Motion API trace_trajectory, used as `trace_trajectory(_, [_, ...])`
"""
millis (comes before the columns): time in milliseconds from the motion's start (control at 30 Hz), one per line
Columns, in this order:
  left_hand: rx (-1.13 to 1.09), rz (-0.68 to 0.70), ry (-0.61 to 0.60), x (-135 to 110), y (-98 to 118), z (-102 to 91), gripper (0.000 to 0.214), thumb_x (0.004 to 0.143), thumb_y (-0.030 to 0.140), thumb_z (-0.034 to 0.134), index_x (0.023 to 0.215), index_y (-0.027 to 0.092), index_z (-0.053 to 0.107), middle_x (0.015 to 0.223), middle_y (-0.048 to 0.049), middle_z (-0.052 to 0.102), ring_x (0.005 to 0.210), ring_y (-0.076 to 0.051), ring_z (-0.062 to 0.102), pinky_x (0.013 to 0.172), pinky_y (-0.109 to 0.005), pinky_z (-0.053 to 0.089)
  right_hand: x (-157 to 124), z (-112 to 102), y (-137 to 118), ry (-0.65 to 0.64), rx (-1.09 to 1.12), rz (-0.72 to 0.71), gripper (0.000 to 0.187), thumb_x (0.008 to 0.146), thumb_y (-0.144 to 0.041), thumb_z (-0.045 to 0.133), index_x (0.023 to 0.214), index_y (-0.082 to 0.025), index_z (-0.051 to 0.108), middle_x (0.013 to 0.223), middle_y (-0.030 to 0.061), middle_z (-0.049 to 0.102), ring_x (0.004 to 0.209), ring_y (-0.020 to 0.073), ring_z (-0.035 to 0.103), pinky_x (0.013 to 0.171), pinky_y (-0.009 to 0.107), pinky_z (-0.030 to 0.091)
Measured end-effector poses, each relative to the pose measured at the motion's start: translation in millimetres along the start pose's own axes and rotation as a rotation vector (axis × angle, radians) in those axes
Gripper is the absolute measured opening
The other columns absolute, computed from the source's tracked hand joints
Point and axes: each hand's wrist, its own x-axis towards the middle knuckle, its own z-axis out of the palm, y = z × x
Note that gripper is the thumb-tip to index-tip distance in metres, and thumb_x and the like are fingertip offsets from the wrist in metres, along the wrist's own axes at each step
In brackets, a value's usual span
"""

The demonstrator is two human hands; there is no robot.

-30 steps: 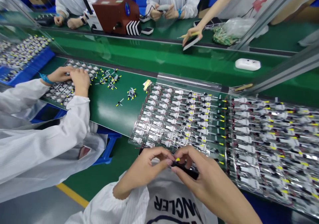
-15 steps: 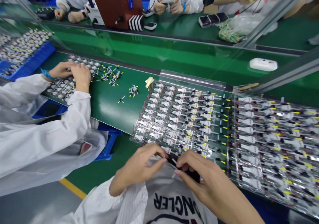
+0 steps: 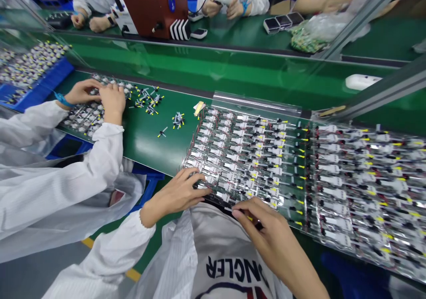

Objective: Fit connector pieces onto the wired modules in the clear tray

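Observation:
A clear plastic tray (image 3: 253,101) with rows of small white parts with red wires and yellow-tipped black pins lies on the green bench in front of me. My left hand (image 3: 181,190) rests at the tray's near left corner, fingers stretched onto the white parts. My right hand (image 3: 266,232) is at the tray's near edge, thumb and fingers pinched on a small black yellow-tipped part (image 3: 251,219). A second tray (image 3: 376,192) full of the same parts lies to the right.
To my left a co-worker's hands (image 3: 100,97) work over a tray of parts, with loose yellow-tipped pins (image 3: 178,120) scattered nearby. Blue bins (image 3: 36,79) sit far left. Across the green conveyor (image 3: 233,75) stand a red-brown box (image 3: 155,8) and other people's hands.
My left hand has let go of the black part and moved forward onto the tray's near left corner. My right hand keeps the part and has dropped slightly toward the tray's edge.

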Motion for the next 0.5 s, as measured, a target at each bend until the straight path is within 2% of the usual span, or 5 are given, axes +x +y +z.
trace_trajectory(100, [0.016, 0.049, -0.019, 4, -2, -7.4, 0.023, 0.099, 0.031, 0.062, 0.121, 0.029, 0.068, 0.115, -0.0094, 0.058, 0.117, -0.029, 0.047, 0.098, -0.043, 0.044, 6, 14, 0, 0.038, -0.06, -0.008, 0.029, 0.105, -0.041, 0.047, 0.094, -0.026, 0.069, 0.09, 0.0033, 0.071, 0.074, 0.0175, 0.067, 0.062, 0.027, 0.049])
trace_trajectory(267, [-0.006, 0.092, 0.007, 11, -2, -7.9, 0.014, 0.098, 0.03, 0.064, 0.109, 0.025, 0.069, 0.108, -0.0079, 0.058, 0.107, -0.025, 0.048, 0.093, -0.038, 0.042, 12, 53, 10, 0.136, -0.209, -0.029, 0.035, 0.108, -0.041, 0.04, 0.101, -0.023, 0.068, 0.072, 0.0009, 0.072, 0.06, 0.0173, 0.069, 0.057, 0.027, 0.044])
trace_trajectory(367, [-0.019, 0.109, 0.029, 13, -3, -3.9, 0.013, 0.1, 0.033, 0.06, 0.104, 0.023, 0.068, 0.104, -0.0073, 0.058, 0.103, -0.024, 0.048, 0.09, -0.036, 0.042, 12, 71, 13, 0.233, -0.271, -0.083, 0.038, 0.11, -0.038, 0.035, 0.105, -0.02, 0.068, 0.083, 0.0042, 0.076, 0.067, 0.0175, 0.073, 0.058, 0.027, 0.045])
trace_trajectory(500, [0.002, 0.133, 0.031, 15, -5, -3.0, 0.018, 0.1, 0.037, 0.059, 0.102, 0.021, 0.067, 0.105, -0.008, 0.059, 0.101, -0.024, 0.049, 0.086, -0.036, 0.042, 12, 78, 14, 0.273, -0.32, -0.129, 0.034, 0.109, -0.032, 0.037, 0.105, -0.019, 0.068, 0.09, 0.0054, 0.075, 0.075, 0.0178, 0.074, 0.064, 0.026, 0.048])
